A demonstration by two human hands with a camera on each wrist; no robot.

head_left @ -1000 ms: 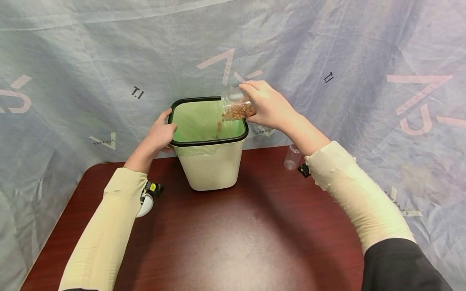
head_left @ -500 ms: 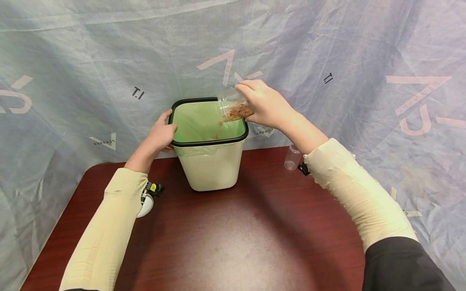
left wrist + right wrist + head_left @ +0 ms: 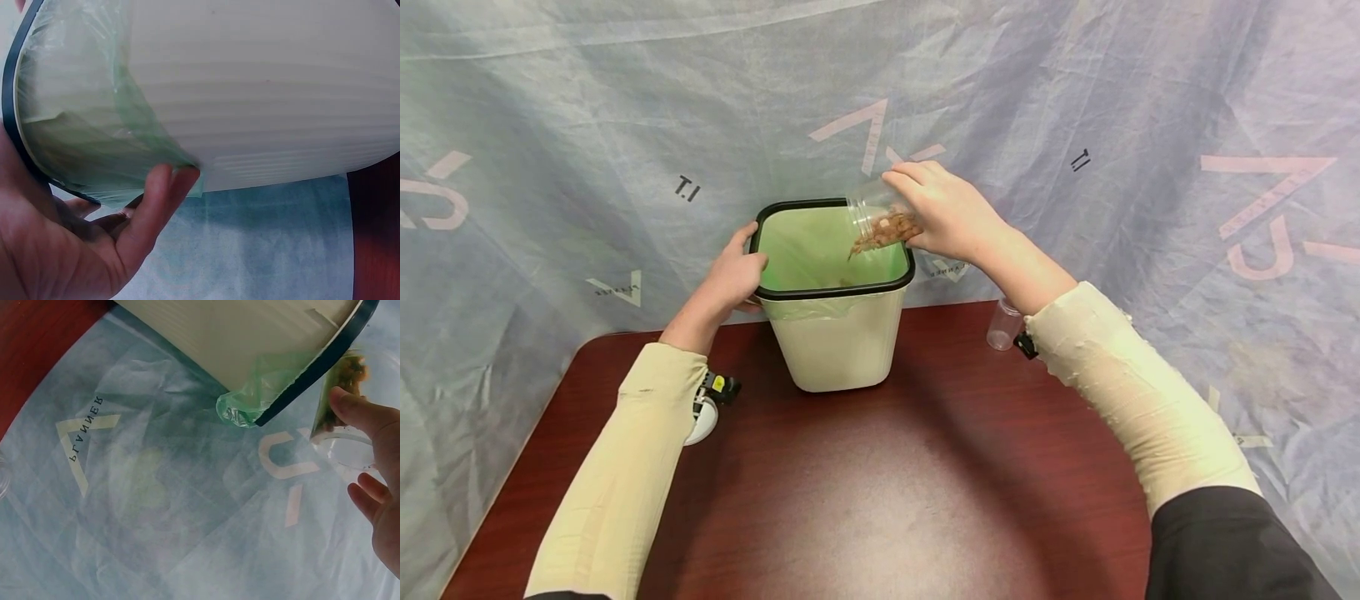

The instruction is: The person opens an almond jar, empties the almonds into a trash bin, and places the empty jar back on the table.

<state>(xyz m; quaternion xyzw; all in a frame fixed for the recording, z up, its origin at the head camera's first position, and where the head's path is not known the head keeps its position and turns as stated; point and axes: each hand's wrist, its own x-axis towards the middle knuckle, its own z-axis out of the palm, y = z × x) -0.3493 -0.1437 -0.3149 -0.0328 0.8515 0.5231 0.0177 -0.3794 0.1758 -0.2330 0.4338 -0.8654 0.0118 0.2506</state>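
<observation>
A cream trash bin (image 3: 842, 346) with a black rim stands upright at the table's back, lined with a green bag (image 3: 805, 246). My left hand (image 3: 730, 271) grips the rim at its left side; in the left wrist view its fingertips (image 3: 164, 178) press the bag's overhang against the outer wall. Over the bin's right side, my right hand (image 3: 958, 217) holds a clear jar (image 3: 867, 208) around its base end, tipped with its mouth facing left and down. Small brown nut-like pieces (image 3: 895, 227) lie along the jar's lower side and spill from its mouth into the bin.
A second clear jar (image 3: 1002, 327) stands on the dark red table (image 3: 865, 467), right of the bin. A grey printed curtain (image 3: 760, 100) hangs close behind. A white round object (image 3: 703, 421) and a black device (image 3: 724, 389) show beside the left sleeve.
The right hand has shifted the jar slightly left and tipped it a little further. Fewer brown pieces are in it. The left hand keeps its place on the rim.
</observation>
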